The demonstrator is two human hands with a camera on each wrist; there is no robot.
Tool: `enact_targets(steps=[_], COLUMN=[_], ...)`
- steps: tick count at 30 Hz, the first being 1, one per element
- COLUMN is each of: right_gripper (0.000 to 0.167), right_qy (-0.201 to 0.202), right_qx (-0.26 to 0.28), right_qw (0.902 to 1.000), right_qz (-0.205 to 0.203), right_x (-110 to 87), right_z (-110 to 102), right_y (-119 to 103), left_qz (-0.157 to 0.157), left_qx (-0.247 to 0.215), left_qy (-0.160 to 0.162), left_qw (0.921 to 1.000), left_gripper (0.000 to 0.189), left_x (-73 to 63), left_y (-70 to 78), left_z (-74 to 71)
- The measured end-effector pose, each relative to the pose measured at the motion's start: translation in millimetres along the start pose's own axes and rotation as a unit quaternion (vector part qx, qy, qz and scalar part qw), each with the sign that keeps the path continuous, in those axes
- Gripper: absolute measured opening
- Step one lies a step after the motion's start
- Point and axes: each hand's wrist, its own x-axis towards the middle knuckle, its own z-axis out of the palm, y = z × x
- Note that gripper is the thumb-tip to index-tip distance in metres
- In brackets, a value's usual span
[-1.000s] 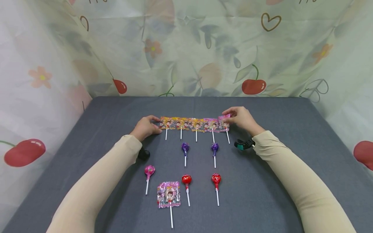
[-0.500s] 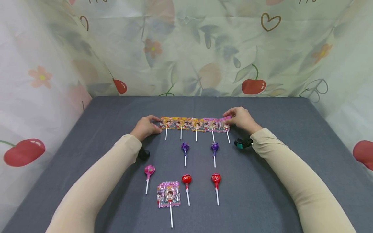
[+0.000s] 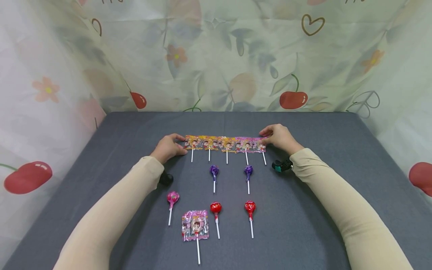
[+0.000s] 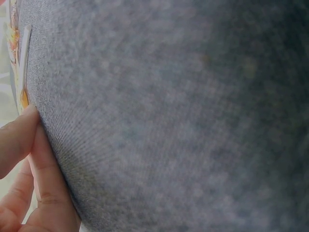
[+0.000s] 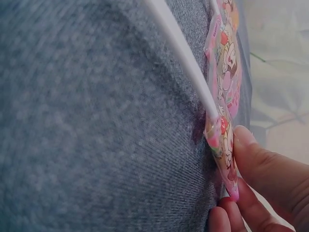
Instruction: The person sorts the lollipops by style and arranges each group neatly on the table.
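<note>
Several flat lollipops in clear printed wrappers lie side by side in a row at the back of the table, sticks toward me. Three have orange wrappers (image 3: 210, 143); two at the right have pink ones (image 3: 246, 144). My left hand (image 3: 168, 147) holds the leftmost orange-wrapped lollipop (image 3: 193, 143) by its outer edge; the left wrist view shows thumb and finger meeting at the wrapper corner. At the other end my right hand (image 3: 281, 138) pinches the last pink-wrapped lollipop (image 5: 225, 145), thumb on its face and fingers (image 5: 219, 220) at the edge.
Before the row lie two purple lollipops (image 3: 214, 170) (image 3: 248, 171) and two red ones (image 3: 216, 207) (image 3: 250, 206). A round pink lollipop (image 3: 173, 197) and a flat pink-wrapped lollipop (image 3: 195, 225) lie at front left. A patterned curtain (image 3: 216, 56) stands behind the grey table (image 3: 303, 225).
The rightmost pink-wrapped lollipop has been lowered flatter and its top edge now lines up with its neighbour. My right hand shifted slightly right; my left hand kept its place.
</note>
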Motion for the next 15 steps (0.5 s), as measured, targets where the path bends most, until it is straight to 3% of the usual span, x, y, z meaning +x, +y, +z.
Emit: enact_targets(steps=[15], right_gripper=[0.04], right_qy=[0.006], right_qx=[-0.004], right_qw=[1.0], right_qz=[0.0], right_x=[2.9], right_z=[0.9], right_y=[4.5], left_qz=[-0.006], left_qx=[-0.015], left_qy=[0.004], left_qw=[0.9999], left_gripper=[0.051], left_x=[1.4], left_y=[-0.8], left_z=[1.7])
